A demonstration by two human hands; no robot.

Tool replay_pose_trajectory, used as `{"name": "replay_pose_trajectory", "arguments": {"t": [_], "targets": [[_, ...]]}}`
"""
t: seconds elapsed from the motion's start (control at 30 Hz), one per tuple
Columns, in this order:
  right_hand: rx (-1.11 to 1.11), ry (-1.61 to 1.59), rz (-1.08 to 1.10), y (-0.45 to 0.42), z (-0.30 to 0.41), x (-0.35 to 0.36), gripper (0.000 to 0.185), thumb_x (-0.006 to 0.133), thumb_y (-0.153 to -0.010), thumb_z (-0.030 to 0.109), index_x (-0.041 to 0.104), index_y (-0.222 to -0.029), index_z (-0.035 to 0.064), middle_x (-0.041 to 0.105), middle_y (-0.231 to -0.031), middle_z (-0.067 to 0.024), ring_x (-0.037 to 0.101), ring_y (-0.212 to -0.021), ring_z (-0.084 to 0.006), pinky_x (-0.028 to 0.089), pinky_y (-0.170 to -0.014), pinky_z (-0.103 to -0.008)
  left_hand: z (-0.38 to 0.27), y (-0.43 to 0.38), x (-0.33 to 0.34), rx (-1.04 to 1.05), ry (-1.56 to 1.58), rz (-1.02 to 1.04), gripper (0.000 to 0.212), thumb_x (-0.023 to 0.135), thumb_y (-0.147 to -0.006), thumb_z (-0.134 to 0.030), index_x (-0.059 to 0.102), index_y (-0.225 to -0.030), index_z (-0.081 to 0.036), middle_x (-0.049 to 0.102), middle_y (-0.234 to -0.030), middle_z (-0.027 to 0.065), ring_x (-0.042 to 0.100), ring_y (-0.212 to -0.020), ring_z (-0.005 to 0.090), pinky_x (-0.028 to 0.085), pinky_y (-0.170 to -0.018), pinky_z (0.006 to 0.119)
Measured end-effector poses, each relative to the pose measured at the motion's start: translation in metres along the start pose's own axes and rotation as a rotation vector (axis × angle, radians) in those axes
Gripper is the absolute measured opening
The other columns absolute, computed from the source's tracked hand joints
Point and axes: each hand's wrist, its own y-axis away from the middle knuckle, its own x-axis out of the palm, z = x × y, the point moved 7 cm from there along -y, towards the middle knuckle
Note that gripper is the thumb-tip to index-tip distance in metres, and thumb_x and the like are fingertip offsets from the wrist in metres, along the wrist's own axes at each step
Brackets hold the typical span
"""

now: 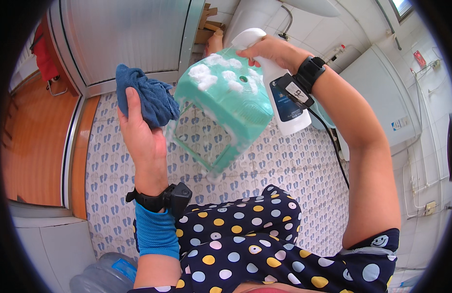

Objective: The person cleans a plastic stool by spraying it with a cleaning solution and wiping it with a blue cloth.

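Observation:
A bunched blue cloth [147,97] is gripped in my left hand [143,135], its thumb laid over the folds. My right hand [271,55] is wrapped around the neck of a white spray bottle [295,126] with a dark printed label. The fingers reach toward the trigger under its white head. Between my hands stands a green plastic stool [226,110] on the floor. White foam [204,77] lies in clumps on its top, around a small hole, and thinner suds streak its sides. The bottle hides part of the stool's right side.
Footprint-patterned tiles [218,139] cover the floor. A frosted sliding door [123,36] with a metal frame is at upper left, beside an orange-brown wooden floor [39,146]. A clear water jug [101,274] sits at lower left. A white appliance [379,95] stands right; a black cable [333,143] hangs from my right wrist.

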Motion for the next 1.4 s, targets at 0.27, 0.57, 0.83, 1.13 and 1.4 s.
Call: {"name": "replay_pose_trajectory", "arguments": {"t": [0.27, 0.57, 0.83, 1.13, 1.4], "targets": [[0.063, 0.107, -0.098, -0.017, -0.029, -0.039, 0.027, 0.072, -0.076, 0.026, 0.064, -0.087, 0.0024, 0.061, -0.075, -0.0041, 0.049, -0.060, -0.0100, 0.043, -0.054, -0.0253, 0.008, -0.005, -0.003, -0.009, 0.008, 0.021, 0.046, 0.062, -0.088, -0.028, 0.046, -0.124, -0.003, 0.057, -0.113, 0.0069, 0.056, -0.102, 0.0195, 0.046, -0.091, 0.033], [0.011, 0.105, -0.081, -0.017, -0.022, -0.028, 0.032, 0.074, -0.074, 0.033, 0.064, -0.076, 0.0023, 0.060, -0.071, -0.0044, 0.051, -0.059, -0.0121, 0.043, -0.055, -0.0263, 0.013, -0.006, -0.003, -0.012, -0.016, 0.048, 0.043, 0.060, -0.089, -0.028, 0.049, -0.123, -0.004, 0.058, -0.113, 0.0055, 0.057, -0.102, 0.0182, 0.047, -0.091, 0.035], [0.051, 0.108, -0.083, -0.015, -0.024, -0.027, 0.035, 0.074, -0.074, 0.035, 0.065, -0.082, 0.0018, 0.059, -0.070, -0.0044, 0.052, -0.059, -0.0124, 0.044, -0.056, -0.0264, 0.014, -0.003, 0.001, -0.007, -0.034, 0.046, 0.045, 0.061, -0.089, -0.028, 0.047, -0.123, -0.003, 0.057, -0.114, 0.0063, 0.056, -0.101, 0.0179, 0.046, -0.090, 0.031], [0.093, 0.102, -0.165, -0.006, -0.042, -0.048, 0.033, 0.073, -0.075, 0.032, 0.066, -0.086, 0.0014, 0.061, -0.075, -0.0049, 0.054, -0.065, -0.0129, 0.045, -0.057, -0.0271, 0.015, 0.001, 0.006, -0.016, -0.052, 0.047, 0.046, 0.062, -0.088, -0.027, 0.045, -0.124, -0.003, 0.056, -0.116, 0.0076, 0.056, -0.104, 0.0197, 0.047, -0.091, 0.034], [0.035, 0.100, -0.112, 0.010, -0.021, -0.032, 0.031, 0.073, -0.075, 0.031, 0.067, -0.086, 0.0022, 0.061, -0.077, -0.0042, 0.051, -0.064, -0.0103, 0.043, -0.057, -0.0251, 0.020, 0.000, 0.004, -0.023, -0.039, 0.059, 0.044, 0.061, -0.089, -0.026, 0.046, -0.124, -0.003, 0.057, -0.114, 0.0073, 0.056, -0.103, 0.0193, 0.047, -0.091, 0.033]]}}
